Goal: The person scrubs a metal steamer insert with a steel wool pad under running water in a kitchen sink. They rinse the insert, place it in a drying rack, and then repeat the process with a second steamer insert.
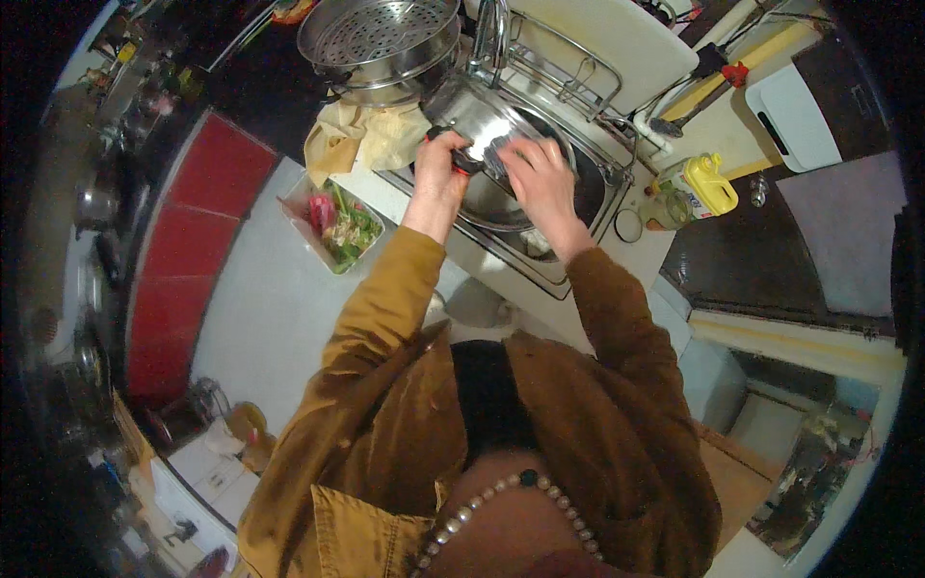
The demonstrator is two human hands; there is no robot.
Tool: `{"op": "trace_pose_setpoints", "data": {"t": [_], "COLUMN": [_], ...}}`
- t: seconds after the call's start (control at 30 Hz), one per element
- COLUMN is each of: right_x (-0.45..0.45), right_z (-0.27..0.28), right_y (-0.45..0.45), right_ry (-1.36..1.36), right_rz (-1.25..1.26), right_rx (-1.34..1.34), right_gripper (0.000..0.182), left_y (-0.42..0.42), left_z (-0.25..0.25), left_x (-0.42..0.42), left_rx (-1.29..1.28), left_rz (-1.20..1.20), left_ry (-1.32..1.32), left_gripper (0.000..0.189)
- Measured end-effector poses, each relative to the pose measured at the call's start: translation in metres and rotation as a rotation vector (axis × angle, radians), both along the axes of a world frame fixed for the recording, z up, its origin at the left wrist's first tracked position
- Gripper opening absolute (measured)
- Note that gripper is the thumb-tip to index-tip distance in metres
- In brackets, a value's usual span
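My left hand [439, 173] grips the black and red side handle [466, 162] of a shiny steel pot [480, 115], which is tilted over the sink [596, 191]. Against the pot's wall, my right hand [538, 177] holds a grey scouring pad [497, 155], probably steel wool; it is partly hidden by the fingers. Below the pot a round metal basin or lid [495, 202] shows in the sink. The faucet [491, 36] rises just behind the pot. Something white [536, 242] lies near the sink's front, under my right wrist.
Steel steamer tiers [390, 72] and yellowish cloths [376, 141] stand left of the sink. A bin with vegetable scraps [347, 231] is at the counter's left front. A wire rack [564, 65] is behind. At right are a yellow jug [701, 188], a glass jar [666, 209] and a round lid [628, 225].
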State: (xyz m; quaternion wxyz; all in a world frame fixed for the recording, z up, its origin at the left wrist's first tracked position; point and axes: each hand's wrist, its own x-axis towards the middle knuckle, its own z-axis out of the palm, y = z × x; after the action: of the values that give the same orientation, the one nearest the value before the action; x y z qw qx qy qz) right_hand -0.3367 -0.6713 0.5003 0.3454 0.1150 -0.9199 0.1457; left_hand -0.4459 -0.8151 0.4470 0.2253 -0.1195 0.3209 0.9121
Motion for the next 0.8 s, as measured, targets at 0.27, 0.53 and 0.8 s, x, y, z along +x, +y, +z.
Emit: {"op": "trace_pose_setpoints", "data": {"t": [0.27, 0.53, 0.8], "right_x": [0.059, 0.02, 0.026], "right_z": [-0.054, -0.019, -0.048], "right_y": [0.051, 0.0, 0.06], "right_ry": [-0.075, -0.047, 0.084], "right_rz": [-0.161, -0.058, -0.236], "right_rx": [-0.133, -0.298, -0.495], "right_gripper": [0.021, 0.02, 0.021], "left_y": [-0.002, 0.007, -0.04], "left_z": [0.004, 0.027, -0.014], "left_x": [0.004, 0.022, 0.029], "left_rx": [0.012, -0.006, -0.028], "left_rz": [0.026, 0.029, 0.116], "left_ry": [-0.168, -0.155, -0.292], "left_gripper": [0.011, 0.015, 0.022]}}
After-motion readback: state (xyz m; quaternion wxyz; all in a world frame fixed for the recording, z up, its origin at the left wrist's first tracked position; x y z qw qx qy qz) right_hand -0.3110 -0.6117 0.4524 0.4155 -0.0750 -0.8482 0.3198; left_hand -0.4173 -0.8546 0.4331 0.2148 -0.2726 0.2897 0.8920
